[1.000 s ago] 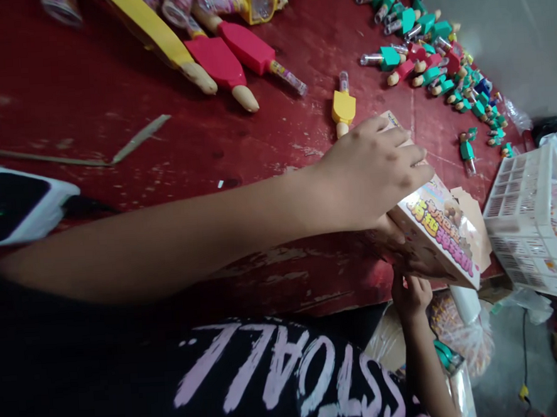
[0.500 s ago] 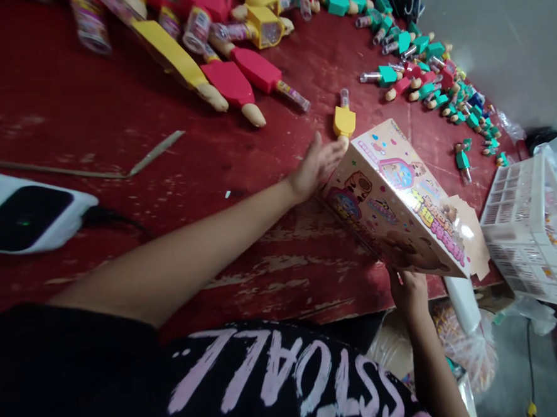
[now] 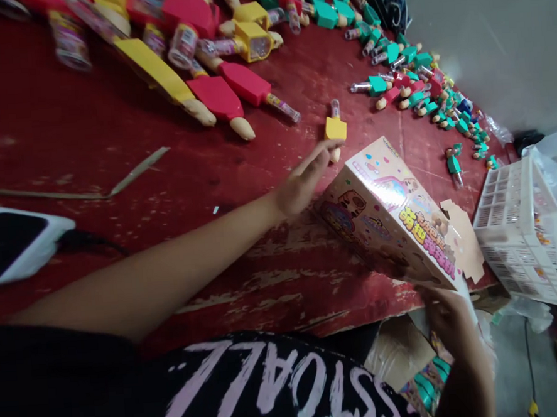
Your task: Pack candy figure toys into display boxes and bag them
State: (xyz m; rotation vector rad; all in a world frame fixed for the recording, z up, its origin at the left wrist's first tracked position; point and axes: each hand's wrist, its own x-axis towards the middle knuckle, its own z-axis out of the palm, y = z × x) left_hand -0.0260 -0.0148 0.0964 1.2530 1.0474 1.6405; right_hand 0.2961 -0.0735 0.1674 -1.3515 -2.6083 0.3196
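A printed cardboard box [image 3: 392, 220] in pale pink and brown with large colourful lettering lies on the red table, an unfolded flap sticking out at its right end. My left hand [image 3: 305, 178] is beside the box's left end, fingers stretched out and holding nothing. Just past its fingertips lies a yellow toy [image 3: 335, 129] with a clear tube and a tan tip, partly hidden by the fingers. My right hand [image 3: 450, 317] is at the box's lower right corner, smeared by motion, so its fingers cannot be made out.
Red and yellow toys with clear tubes [image 3: 215, 96] are heaped at the upper left, many green ones [image 3: 392, 54] at the upper right. A white plastic basket [image 3: 519, 219] stands right of the box. A white device with a black panel [image 3: 11, 244] and cable lies at left.
My right hand has moved right along the box's near side. My left hand has drawn slightly away from the box's end, fingers now closer together. The view has shifted a little.
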